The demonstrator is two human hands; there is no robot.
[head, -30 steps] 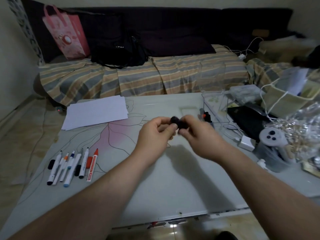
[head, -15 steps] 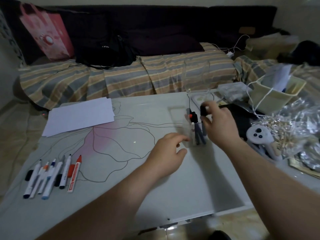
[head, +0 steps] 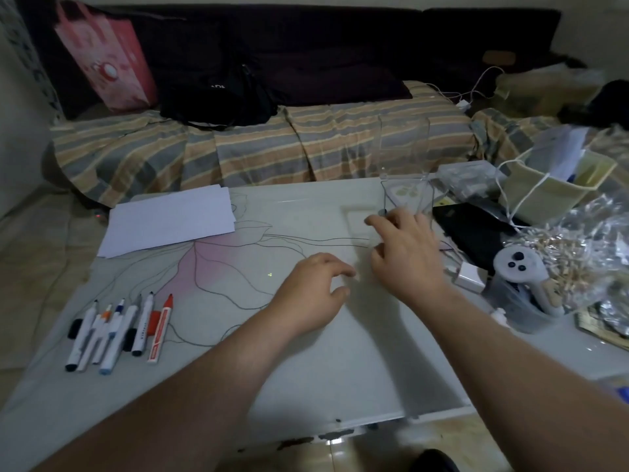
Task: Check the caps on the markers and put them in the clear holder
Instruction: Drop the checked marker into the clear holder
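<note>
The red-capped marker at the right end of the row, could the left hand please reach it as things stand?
Probably yes: the left hand hovers open over bare table, and nothing lies between it and the red-capped marker, the row's nearest.

White paper sheets [head: 170, 221] lie far-left of the hands on the table [head: 340, 352] with its pink flower drawing; a white game controller [head: 519, 267] sits right of the right hand, a white charger block [head: 471, 274] just beside it, a black flat case [head: 473, 233] behind; crinkly clear bag of small tan bits [head: 578, 253] farther right; beyond the hands a striped sofa cover [head: 258, 148], black bag [head: 218, 97], pink gift bag [head: 105, 59]
</note>
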